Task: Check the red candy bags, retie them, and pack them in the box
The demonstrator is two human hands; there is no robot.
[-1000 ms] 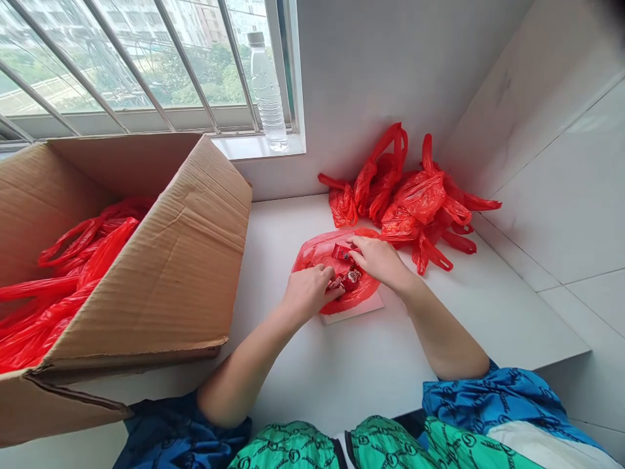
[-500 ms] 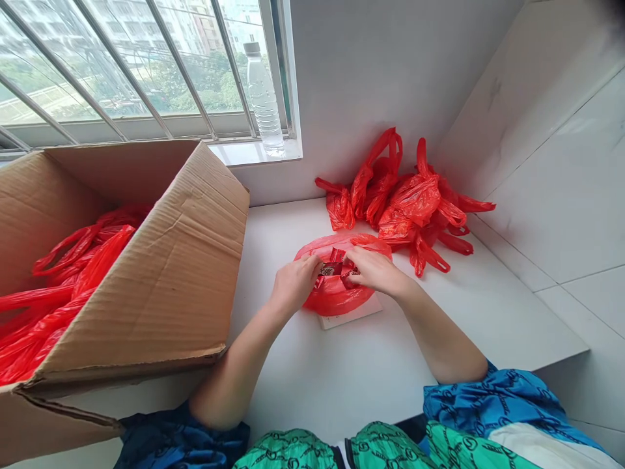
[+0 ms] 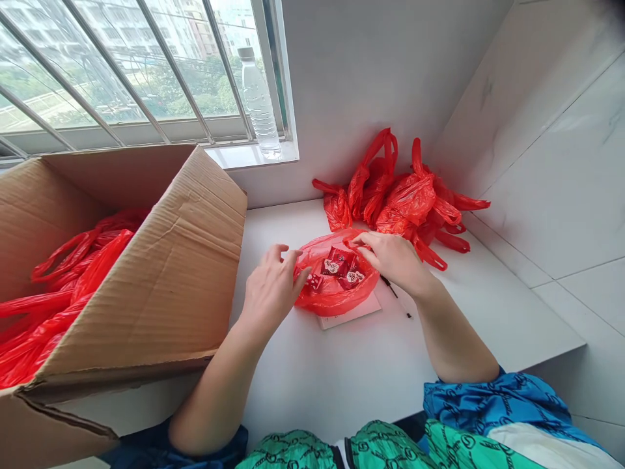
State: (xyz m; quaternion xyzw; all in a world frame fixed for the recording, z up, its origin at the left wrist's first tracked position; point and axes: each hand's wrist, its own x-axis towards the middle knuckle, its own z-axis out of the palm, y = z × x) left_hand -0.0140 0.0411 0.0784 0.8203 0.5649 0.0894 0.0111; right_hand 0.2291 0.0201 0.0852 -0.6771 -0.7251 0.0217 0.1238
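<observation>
A red plastic bag (image 3: 319, 303) lies with its mouth spread wide, and several small dark-red printed packets (image 3: 334, 267) rest inside it. At the bag's left rim is my left hand (image 3: 271, 283), thumb and fingers apart with nothing held. My right hand (image 3: 393, 257) is at the far right rim, its thumb and fingers closed on the thin plastic. Under the bag, the front part of a white booklet or pad (image 3: 350, 314) shows. A thin black-tipped pen (image 3: 396, 298) lies on the table beside it, partly hidden by the right hand.
On the left a large open cardboard box (image 3: 161, 273) holds more red plastic bags (image 3: 78, 280). A heap of knotted red bags (image 3: 407, 198) lies against the wall on the white table (image 3: 332, 378). A clear water bottle (image 3: 261, 107) stands on the sill by the barred window.
Both hands have drawn back from the packets in the middle, left hand leftward and opening, right hand to the far right rim. The packets show more, and the pen has come into view.
</observation>
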